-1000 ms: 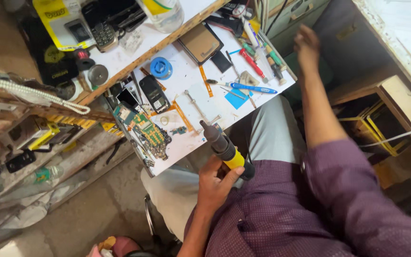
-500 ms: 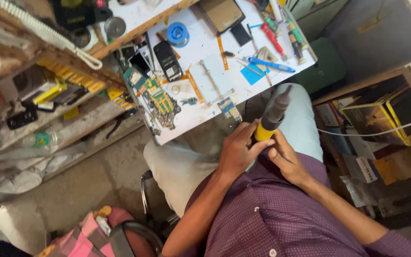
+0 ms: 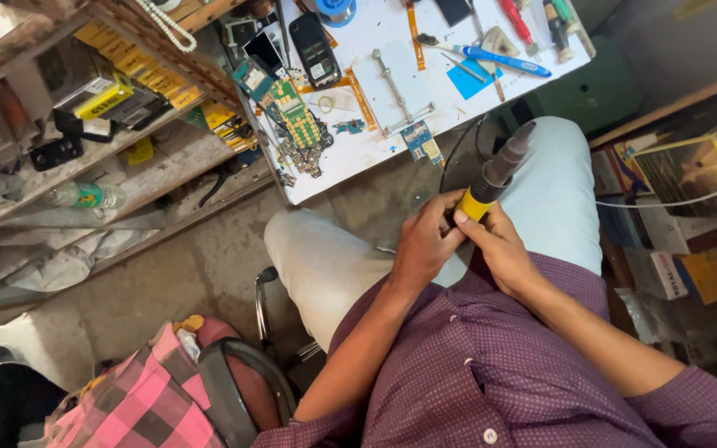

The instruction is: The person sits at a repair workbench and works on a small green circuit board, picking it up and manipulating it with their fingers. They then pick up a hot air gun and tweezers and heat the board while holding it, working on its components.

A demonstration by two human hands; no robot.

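1. Closest to the camera, a person in a purple checked shirt (image 3: 491, 382) is sitting with pale trousers (image 3: 334, 257) showing over both knees.
2. Just above the lap, the left hand (image 3: 421, 242) is curling around the yellow grip of a power tool (image 3: 491, 178), its fingers wrapped tight on the lower end of the handle.
3. Beside it, the right hand (image 3: 499, 246) is closing on the same yellow grip from the other side, thumb pressing near the yellow band, the two hands touching each other.
4. Pointing up and away from the body, the tool's dark grey barrel is tilting toward the near edge of the tabletop (image 3: 392, 158), without touching it.
5. Lying near that edge, a small blue circuit board (image 3: 421, 142) is sitting just beyond the tool's tip.
6. Further in, a green circuit board (image 3: 296, 116) is resting toward the tabletop's left edge, with a dark mobile phone (image 3: 315, 50) beyond it.
7. Toward the far right corner, a blue-handled tool (image 3: 504, 60) is lying across the white surface beside a blue square of paper (image 3: 470, 80).
8. Off to the left, wooden shelves (image 3: 126, 158) are holding a plastic bottle (image 3: 85, 196) and small boxes.
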